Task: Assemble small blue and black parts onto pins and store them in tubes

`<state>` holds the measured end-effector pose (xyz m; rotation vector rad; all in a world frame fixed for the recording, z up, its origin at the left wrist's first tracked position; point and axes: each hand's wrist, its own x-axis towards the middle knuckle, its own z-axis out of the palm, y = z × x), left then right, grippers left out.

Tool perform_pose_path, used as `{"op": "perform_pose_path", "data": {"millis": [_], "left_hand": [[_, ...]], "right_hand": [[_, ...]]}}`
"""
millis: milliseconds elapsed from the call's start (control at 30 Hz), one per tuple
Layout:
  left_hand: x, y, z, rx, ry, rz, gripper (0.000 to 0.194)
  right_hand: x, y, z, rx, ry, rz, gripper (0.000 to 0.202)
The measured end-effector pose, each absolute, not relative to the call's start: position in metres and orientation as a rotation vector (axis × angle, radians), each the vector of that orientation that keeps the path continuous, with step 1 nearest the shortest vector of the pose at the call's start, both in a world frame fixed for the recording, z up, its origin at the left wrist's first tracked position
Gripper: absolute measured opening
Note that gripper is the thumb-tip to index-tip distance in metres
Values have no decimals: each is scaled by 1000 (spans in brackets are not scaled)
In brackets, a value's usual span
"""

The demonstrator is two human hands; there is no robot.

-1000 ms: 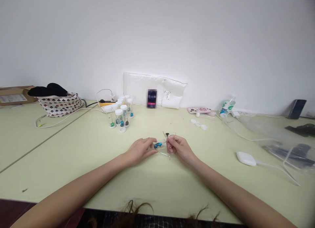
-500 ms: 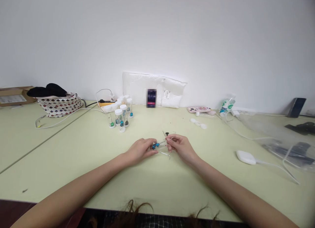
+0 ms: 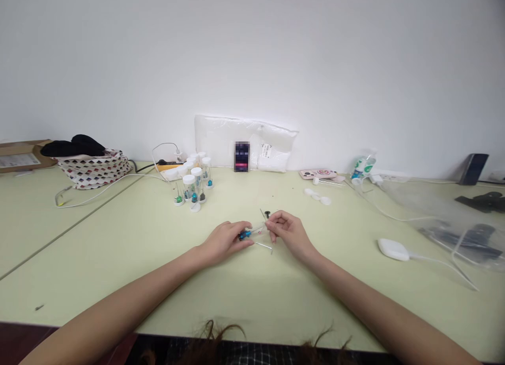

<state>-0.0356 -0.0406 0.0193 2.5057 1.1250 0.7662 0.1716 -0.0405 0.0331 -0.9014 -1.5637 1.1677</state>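
Between the thumb and fingers of my left hand (image 3: 224, 241) is a small blue piece with a thin metal shaft (image 3: 245, 234), pointing right. My right hand (image 3: 290, 232) is closed in a pinch close to the shaft's tip. What its fingertips hold is too small to make out. Just beyond those fingers lies a small black-headed piece (image 3: 267, 214), beside a thin metal rod (image 3: 262, 214). A slim metal pin (image 3: 263, 245) rests on the table below, between my hands.
Several clear tubes with white caps (image 3: 189, 186) stand at left, holding blue, green and dark pieces. White caps (image 3: 315, 195) and a clear tube (image 3: 330, 183) lie at right. A phone (image 3: 242, 157) leans on white packaging (image 3: 216, 139). A white charger (image 3: 393, 249) sits far right.
The blue piece has turned and sits slightly farther left in my left hand. A thin metal end above my right fingers no longer shows. My right hand stays nearly in place.
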Motion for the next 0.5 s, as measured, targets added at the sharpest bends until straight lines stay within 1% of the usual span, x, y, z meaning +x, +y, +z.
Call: {"op": "perform_pose_path", "data": {"millis": [167, 233, 367, 500], "left_hand": [[-39, -41, 25, 2263, 1104, 837, 35], [-42, -40, 26, 2081, 1057, 804, 35], [-46, -34, 26, 1646, 902, 687, 37], [-49, -30, 26, 1328, 741, 721, 31]], "right_hand": [[178, -39, 34, -909, -1677, 1055, 21], [178, -41, 34, -907, -1731, 1025, 20], [180, -43, 36, -850, -1807, 1081, 20], [182, -40, 38, -786, -1893, 1150, 23]]}}
